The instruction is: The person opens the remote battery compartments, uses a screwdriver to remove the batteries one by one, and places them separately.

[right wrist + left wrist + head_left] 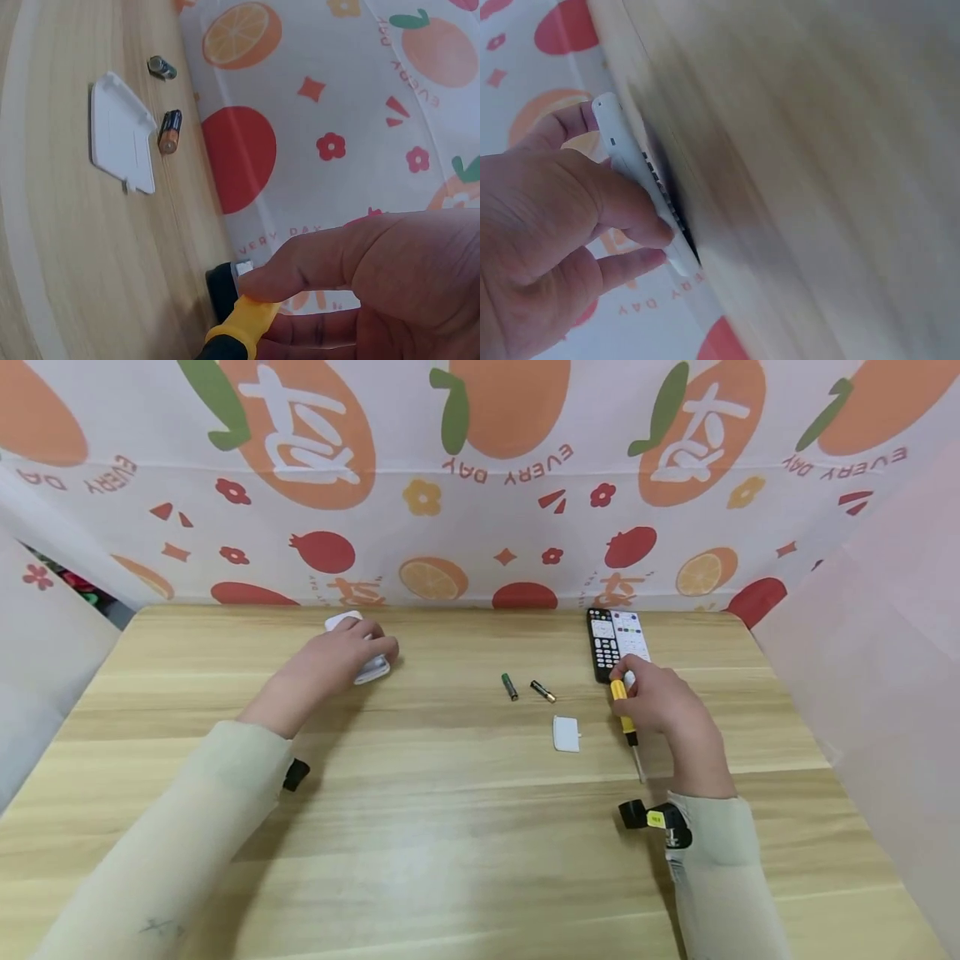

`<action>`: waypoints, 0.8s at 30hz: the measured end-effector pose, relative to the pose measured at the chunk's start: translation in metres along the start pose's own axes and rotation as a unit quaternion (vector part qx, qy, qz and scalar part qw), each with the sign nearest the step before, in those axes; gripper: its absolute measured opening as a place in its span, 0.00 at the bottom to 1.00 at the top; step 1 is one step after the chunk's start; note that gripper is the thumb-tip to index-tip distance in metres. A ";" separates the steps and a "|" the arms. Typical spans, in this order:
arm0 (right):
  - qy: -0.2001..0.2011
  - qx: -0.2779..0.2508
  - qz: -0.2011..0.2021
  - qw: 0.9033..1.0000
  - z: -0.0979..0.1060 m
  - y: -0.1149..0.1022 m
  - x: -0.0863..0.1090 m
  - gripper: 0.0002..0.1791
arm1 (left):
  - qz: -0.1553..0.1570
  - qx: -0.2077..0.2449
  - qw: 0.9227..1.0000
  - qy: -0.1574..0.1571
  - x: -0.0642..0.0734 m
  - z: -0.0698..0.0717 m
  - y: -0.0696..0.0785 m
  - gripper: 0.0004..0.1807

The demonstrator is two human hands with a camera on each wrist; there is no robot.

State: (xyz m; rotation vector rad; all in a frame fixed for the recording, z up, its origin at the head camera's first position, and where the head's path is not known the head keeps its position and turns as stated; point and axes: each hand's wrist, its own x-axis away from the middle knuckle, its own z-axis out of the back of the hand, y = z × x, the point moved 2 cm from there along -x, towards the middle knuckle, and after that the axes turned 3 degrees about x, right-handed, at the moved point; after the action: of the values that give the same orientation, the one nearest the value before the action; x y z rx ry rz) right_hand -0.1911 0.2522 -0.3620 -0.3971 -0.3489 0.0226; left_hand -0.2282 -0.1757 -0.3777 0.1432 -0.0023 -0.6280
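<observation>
Two batteries (pixel 510 687) lie loose near the middle of the table (pixel 420 827), with a white cover (pixel 566 734) just beyond them on the person's side. Well to their left, towards the back edge, the left hand (pixel 333 664) holds a white case (pixel 634 157), thumb and fingers bent about it, spread only as wide as the case. It sits low at the wood; whether it rests there or is just off it, I cannot tell.

The right hand (pixel 663 697) pinches the screwdriver (pixel 622 706) by its yellow handle, thumb and fingers closed on it, tip pointing back towards the person. The black remote (pixel 597 652) and white remote (pixel 628 631) lie side by side at the handle's far end; contact with the fingers is unclear.

The step in hand looks like placing or picking up, one thing per hand; a still cannot settle which. If placing, the next move calls for laying both flat and letting go, clear of the remotes; if picking up, a straight lift with both grips kept firm.
</observation>
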 end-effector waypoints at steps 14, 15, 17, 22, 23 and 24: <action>-0.006 -0.001 -0.016 1.000 0.002 0.014 -0.001 0.20 | 0.016 0.050 0.997 -0.065 0.005 0.005 -0.005 0.28; -0.006 -0.004 -0.016 1.000 0.003 0.015 0.000 0.20 | 0.023 0.050 0.996 -0.075 0.004 0.006 -0.004 0.27; -0.002 -0.007 -0.017 1.000 0.003 0.018 0.000 0.20 | 0.039 0.042 0.994 -0.088 0.002 0.007 -0.001 0.25; 0.010 -0.015 -0.022 1.000 0.007 0.023 0.002 0.20 | 0.049 0.007 0.998 -0.047 -0.008 0.012 0.012 0.12; 0.010 -0.016 -0.023 1.000 0.008 0.024 0.002 0.19 | 0.047 0.003 0.998 -0.036 -0.011 0.012 0.017 0.11; 0.010 -0.017 -0.025 1.000 0.008 0.025 0.001 0.19 | 0.044 0.001 0.999 -0.023 -0.016 0.012 0.024 0.09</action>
State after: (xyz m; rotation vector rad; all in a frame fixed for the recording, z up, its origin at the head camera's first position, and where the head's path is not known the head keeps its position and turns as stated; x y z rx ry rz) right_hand -0.1915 0.2788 -0.3641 -0.4225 -0.3397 -0.0353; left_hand -0.2276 -0.1492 -0.3616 0.1293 -0.0539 -0.5431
